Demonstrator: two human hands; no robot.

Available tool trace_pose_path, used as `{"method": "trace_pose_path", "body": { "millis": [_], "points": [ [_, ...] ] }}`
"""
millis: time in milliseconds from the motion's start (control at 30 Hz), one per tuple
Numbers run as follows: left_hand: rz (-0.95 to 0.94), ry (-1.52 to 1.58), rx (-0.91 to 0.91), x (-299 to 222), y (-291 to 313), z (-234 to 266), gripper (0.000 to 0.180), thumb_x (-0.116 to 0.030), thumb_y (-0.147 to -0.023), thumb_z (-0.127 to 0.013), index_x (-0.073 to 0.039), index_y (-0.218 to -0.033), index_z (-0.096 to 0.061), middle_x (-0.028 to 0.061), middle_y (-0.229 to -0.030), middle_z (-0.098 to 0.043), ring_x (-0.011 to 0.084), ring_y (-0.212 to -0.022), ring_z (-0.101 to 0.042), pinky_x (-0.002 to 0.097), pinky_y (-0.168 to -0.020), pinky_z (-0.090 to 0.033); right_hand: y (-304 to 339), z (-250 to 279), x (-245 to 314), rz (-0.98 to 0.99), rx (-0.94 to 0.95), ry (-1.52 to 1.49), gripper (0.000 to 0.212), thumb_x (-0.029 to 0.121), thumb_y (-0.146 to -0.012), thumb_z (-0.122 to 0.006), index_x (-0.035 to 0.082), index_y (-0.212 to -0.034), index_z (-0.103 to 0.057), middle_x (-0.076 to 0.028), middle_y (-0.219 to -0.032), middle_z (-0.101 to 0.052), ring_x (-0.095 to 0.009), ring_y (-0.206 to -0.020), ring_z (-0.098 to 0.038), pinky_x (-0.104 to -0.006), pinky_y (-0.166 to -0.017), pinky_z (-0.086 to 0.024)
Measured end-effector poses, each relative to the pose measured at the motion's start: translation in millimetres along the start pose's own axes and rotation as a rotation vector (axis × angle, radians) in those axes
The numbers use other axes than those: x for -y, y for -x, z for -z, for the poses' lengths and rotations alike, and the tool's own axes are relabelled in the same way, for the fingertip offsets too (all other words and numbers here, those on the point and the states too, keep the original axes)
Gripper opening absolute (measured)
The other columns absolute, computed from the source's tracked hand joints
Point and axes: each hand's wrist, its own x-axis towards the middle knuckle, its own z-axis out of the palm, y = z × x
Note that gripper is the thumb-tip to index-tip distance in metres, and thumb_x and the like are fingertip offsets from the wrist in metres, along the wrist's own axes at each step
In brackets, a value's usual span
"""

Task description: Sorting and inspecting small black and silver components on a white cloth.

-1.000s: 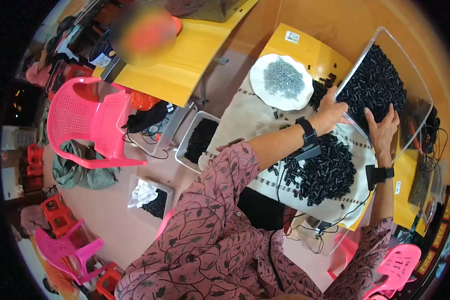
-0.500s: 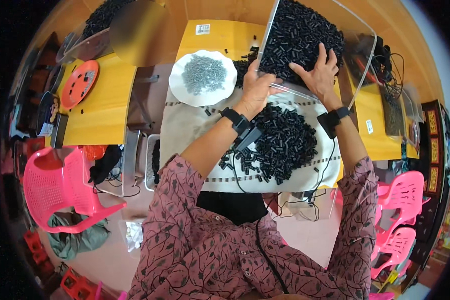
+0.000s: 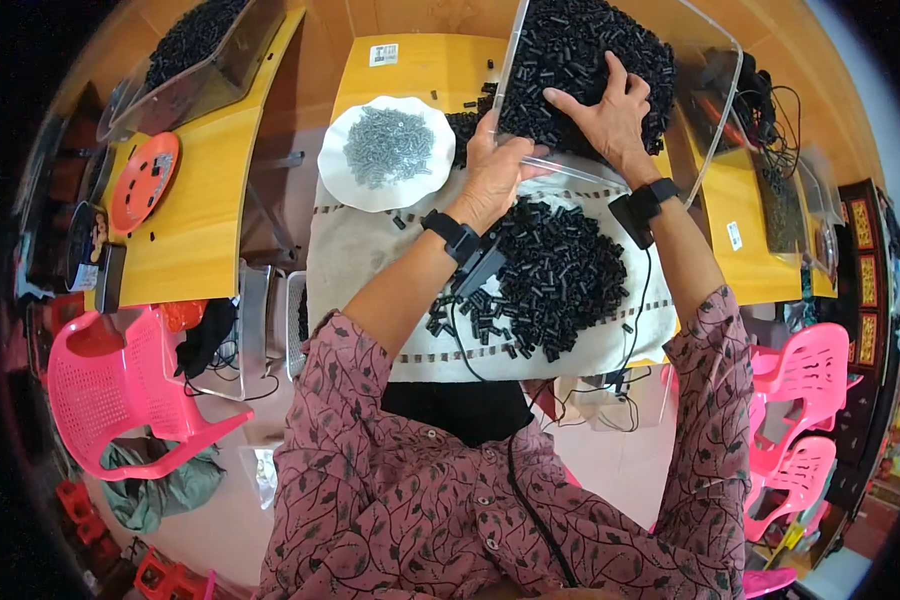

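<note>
A clear plastic bin (image 3: 570, 178) full of small black cylindrical pieces (image 3: 560, 70) stands at the far side of the table. My left hand (image 3: 492, 178) is closed around its near left corner, fingers over the rim. Inside the bin, my right hand (image 3: 615, 115) lies over the black pieces with thumb and fingers spread. Nearer to me, a loose heap of the same black pieces (image 3: 560, 275) covers part of a white cloth (image 3: 370, 270). Left of the bin is a white scalloped plate (image 3: 332, 160) holding many small silvery-grey pieces (image 3: 390, 148).
At the left, a second yellow table (image 3: 205, 190) bears an orange plate (image 3: 130, 200) and another bin of black pieces (image 3: 190, 50). Pink plastic chairs (image 3: 120, 390) stand on both sides. Cables (image 3: 635, 330) hang from the devices on my wrists.
The view has shifted a little. My right hand has moved slightly farther into the bin over the black pieces. My left hand keeps its hold on the corner. A blurred shape at upper left is gone.
</note>
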Motion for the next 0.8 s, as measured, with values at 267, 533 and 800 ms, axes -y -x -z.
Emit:
{"method": "trace_pose_path", "body": {
  "millis": [267, 533, 800],
  "points": [
    [-0.077, 0.001, -0.056, 0, 3, -9, 0.059, 0.009, -0.084, -0.050, 0.001, -0.140, -0.033, 0.0171, -0.105, -0.054, 0.0297, -0.086, -0.064, 0.0475, -0.069, -0.063, -5, -13, -14, 0.069, -0.014, 0.027, 0.082, 0.051, -0.070, -0.077, 0.021, -0.139, -0.043, -0.031, -0.137, -0.030, -0.057, -0.119, -0.036, -0.0597, -0.098, -0.039],
    [-0.043, -0.073, 0.088, 2, -9, 6, 0.065, 0.008, -0.087, -0.048, -0.002, -0.146, -0.022, 0.0173, -0.129, -0.043, 0.0331, -0.094, -0.065, 0.0533, -0.084, -0.059, -6, 4, -9, 0.205, 0.052, 0.133, 0.048, 0.032, -0.078, -0.076, 0.012, -0.119, -0.062, -0.023, -0.115, -0.058, -0.040, -0.099, -0.060, -0.0451, -0.086, -0.051],
    [-0.133, -0.026, -0.028, 3, -8, -4, 0.044, 0.010, -0.082, -0.052, 0.008, -0.124, -0.041, 0.0121, -0.096, -0.049, 0.0280, -0.083, -0.063, 0.0509, -0.074, -0.064, -1, 32, 12, 0.049, 0.230, 0.089, 0.044, 0.026, -0.079, -0.069, 0.003, -0.115, -0.059, -0.025, -0.112, -0.054, -0.043, -0.105, -0.055, -0.0472, -0.092, -0.047]
  ]
}}
